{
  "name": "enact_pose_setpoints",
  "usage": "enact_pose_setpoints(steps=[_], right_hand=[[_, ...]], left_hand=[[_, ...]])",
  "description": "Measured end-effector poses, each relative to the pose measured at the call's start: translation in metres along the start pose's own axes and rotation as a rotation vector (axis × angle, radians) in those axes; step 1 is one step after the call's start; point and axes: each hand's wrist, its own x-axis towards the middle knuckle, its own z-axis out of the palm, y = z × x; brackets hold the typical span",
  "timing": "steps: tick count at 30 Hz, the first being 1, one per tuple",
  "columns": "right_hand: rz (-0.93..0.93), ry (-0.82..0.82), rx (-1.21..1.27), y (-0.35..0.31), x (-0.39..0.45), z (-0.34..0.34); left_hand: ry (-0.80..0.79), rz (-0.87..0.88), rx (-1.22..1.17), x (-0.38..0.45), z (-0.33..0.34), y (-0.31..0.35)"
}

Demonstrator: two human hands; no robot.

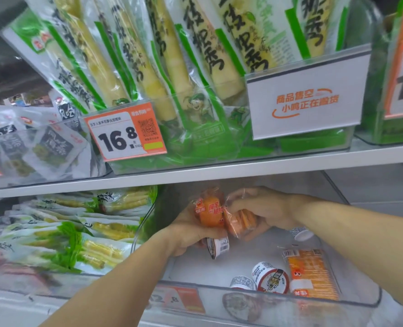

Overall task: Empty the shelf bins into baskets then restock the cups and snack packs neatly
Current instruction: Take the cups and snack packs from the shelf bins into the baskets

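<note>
Inside the clear lower bin (351, 300), the left hand (188, 232) is grasping an upright orange snack pack (211, 213) and a cup (218, 247); the right hand (264, 208) is clutching a second pack (241, 224) touching the first. Loose cups (272, 277) are lying nearer the right hand

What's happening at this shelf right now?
A person is reaching with both hands into a clear bin on the lower shelf. The left hand holds an orange snack pack and a small cup together; the right hand grips a second orange pack. Two cups and another orange pack lie loose on the bin floor, and one more cup shows under the right wrist. No basket is in view.
</note>
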Motion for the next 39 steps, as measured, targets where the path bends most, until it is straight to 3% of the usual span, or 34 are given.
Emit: enact_pose_setpoints(steps=[5, 13, 19, 24, 30, 34, 39], right_hand=[[-0.013, -0.066, 0.093, -0.004, -0.025, 0.011], [-0.232, 0.249, 0.174, 0.000, -0.073, 0.056], [-0.281, 0.319, 0.266, 0.001, -0.119, 0.073], [-0.293, 0.373, 0.294, -0.005, -0.159, 0.082], [-0.270, 0.352, 0.147, 0.010, -0.260, 0.057], [-0.202, 0.385, 0.126, 0.041, -0.337, 0.021], [-0.097, 0.543, 0.150, 0.103, -0.414, -0.025]], left_hand=[[0.034, 0.019, -0.146, -0.025, -0.001, 0.011], [0.127, 0.134, -0.336, -0.062, 0.014, 0.030], [0.075, 0.180, -0.404, -0.097, 0.027, 0.039], [0.178, 0.243, -0.391, -0.135, 0.049, 0.052], [0.256, 0.330, -0.387, -0.205, 0.132, 0.067], [0.202, 0.357, -0.361, -0.243, 0.213, 0.080], [0.065, 0.348, -0.355, -0.267, 0.320, 0.088]])
